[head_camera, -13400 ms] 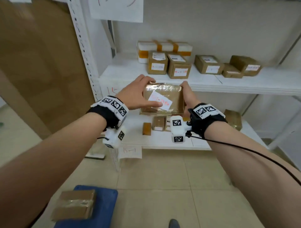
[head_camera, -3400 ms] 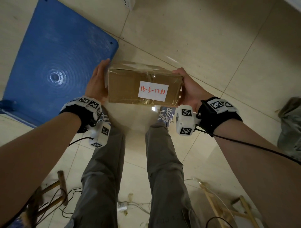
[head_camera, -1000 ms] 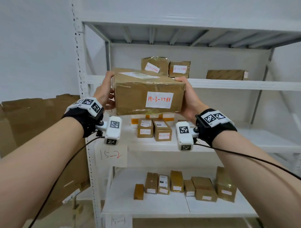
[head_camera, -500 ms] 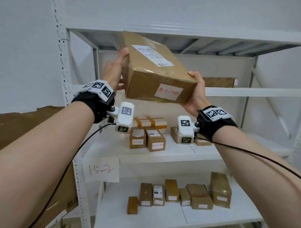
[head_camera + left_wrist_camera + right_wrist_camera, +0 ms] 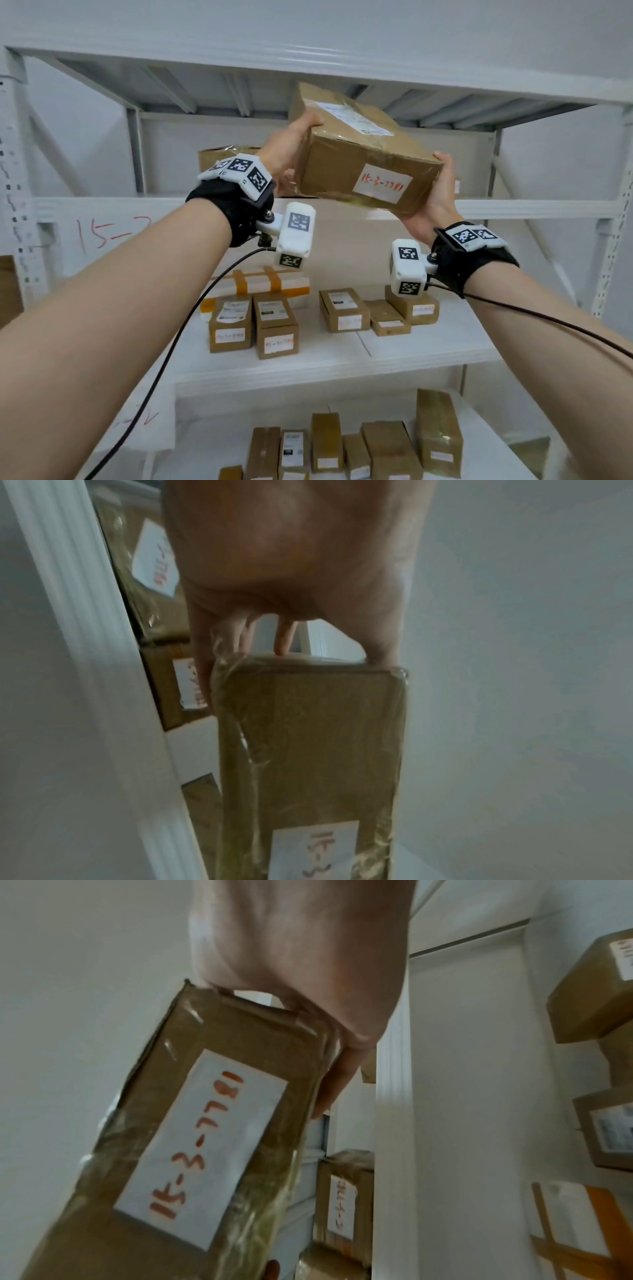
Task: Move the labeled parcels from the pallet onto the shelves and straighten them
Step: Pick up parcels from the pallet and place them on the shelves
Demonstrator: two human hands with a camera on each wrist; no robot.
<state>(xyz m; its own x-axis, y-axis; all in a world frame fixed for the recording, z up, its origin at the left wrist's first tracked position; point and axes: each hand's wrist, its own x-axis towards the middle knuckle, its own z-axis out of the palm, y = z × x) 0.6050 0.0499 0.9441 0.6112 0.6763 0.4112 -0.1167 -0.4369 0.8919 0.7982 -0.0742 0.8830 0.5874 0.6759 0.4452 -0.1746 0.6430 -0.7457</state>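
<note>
A brown taped parcel (image 5: pixel 346 164) with a white label reading 15-3-7781 in red is held up between both hands. It is tilted, far end raised, in front of the opening above the upper shelf board (image 5: pixel 102 209). My left hand (image 5: pixel 291 147) grips its left end, thumb on the top edge. My right hand (image 5: pixel 438 195) grips the lower right end from beneath. The left wrist view shows the left hand (image 5: pixel 291 574) on the parcel's end (image 5: pixel 308 750). In the right wrist view the right hand (image 5: pixel 301 961) holds the labelled parcel (image 5: pixel 192 1150).
Another parcel (image 5: pixel 222 156) sits on the upper shelf behind my left wrist. The middle shelf (image 5: pixel 428 356) carries several small labelled parcels (image 5: pixel 275 329) and a white taped box (image 5: pixel 260 282). Several more boxes (image 5: pixel 438 431) stand on the lower shelf. Steel uprights (image 5: pixel 135 150) frame the bay.
The parcel has gone from level at chest height to tilted and raised to the upper shelf opening. Both hands keep their hold on its ends.
</note>
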